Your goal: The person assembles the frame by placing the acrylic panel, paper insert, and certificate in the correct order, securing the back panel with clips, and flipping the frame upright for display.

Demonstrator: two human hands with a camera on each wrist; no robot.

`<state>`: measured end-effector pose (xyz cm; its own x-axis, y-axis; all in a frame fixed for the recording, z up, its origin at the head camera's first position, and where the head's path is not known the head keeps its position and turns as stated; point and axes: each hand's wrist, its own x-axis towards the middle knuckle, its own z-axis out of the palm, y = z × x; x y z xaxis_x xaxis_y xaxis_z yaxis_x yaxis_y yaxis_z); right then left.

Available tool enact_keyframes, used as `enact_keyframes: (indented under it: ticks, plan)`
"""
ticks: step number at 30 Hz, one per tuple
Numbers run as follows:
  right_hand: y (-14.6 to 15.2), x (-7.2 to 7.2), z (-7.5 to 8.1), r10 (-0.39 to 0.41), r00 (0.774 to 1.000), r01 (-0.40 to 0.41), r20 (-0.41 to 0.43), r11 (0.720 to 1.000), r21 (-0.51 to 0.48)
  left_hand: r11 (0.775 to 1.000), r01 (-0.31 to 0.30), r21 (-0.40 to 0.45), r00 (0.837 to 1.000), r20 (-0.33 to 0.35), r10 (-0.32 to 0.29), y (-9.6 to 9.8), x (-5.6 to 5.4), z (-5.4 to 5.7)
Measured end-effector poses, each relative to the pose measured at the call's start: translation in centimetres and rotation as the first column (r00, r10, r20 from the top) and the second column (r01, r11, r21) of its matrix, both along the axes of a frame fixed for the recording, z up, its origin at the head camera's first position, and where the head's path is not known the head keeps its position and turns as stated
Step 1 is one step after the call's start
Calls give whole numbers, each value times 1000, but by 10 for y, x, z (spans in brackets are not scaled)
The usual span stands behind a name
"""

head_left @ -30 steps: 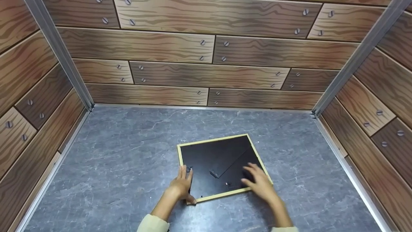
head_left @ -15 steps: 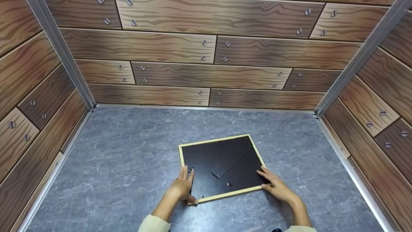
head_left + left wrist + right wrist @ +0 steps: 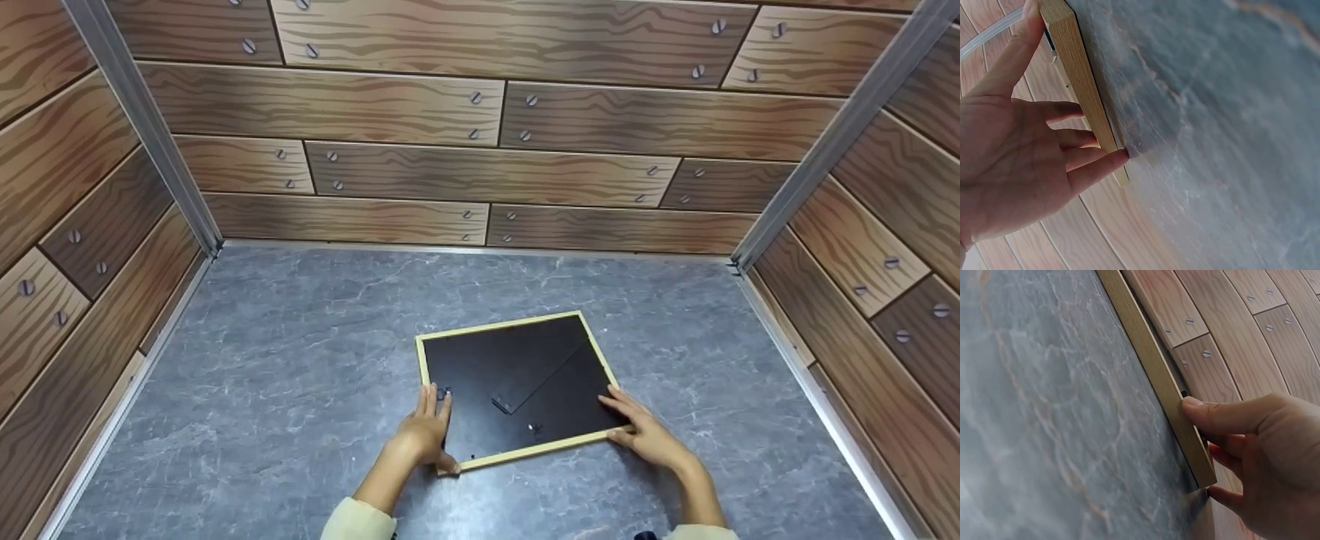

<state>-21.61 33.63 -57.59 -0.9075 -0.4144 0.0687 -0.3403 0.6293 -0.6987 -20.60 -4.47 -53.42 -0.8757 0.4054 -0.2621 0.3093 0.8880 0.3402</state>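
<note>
A picture frame (image 3: 525, 454) with a thin yellow wooden rim lies back side up, turned askew. A diagonal seam and small fittings mark its black backboard (image 3: 517, 367). My left hand (image 3: 424, 435) holds the near left corner, thumb at the near edge and fingers along the left side. At the near right corner my right hand (image 3: 652, 439) grips the rim, thumb on the near edge and fingers over the right side. Both wrist views show the rim's wooden side (image 3: 1081, 73) between thumb and fingers. The frame's front is hidden underneath.
The frame rests on a grey marbled surface (image 3: 300, 337). Wood-plank printed walls (image 3: 480, 172) enclose it at the back and both sides, with metal strips (image 3: 847, 127) along the corners and lower edges.
My right hand has moved from over the backboard outward to the frame's near right corner and takes hold there. The left hand stays put. During the last half second little moves.
</note>
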Motion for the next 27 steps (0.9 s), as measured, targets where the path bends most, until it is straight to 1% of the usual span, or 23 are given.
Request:
enact_keyframes:
  ticks: [5, 10, 15, 22, 27]
  plan:
    - [-3, 0, 1, -62, 998, 62, 8, 998, 0, 1000, -1, 4, 1000, -1, 1, 0, -1, 0]
    - [-9, 0, -1, -131, 991, 132, -37, 991, 22, 1000, 1, 5, 1000, 5, -1, -1, -1, 1]
    - [-16, -1, -1, -203, 977, 206, -67, 978, 32, 1000, 7, 14, 1000, 4, -7, -2, 0, 1]
    - [-25, -8, 13, -256, 964, 264, -74, 956, 128, 1000, 2, -10, 1000, -1, -2, 0, 0, 3]
    - [-29, -13, 22, -271, 962, 273, -40, 942, 194, 999, 4, -40, 1000, 18, -3, 2, 1, 4]
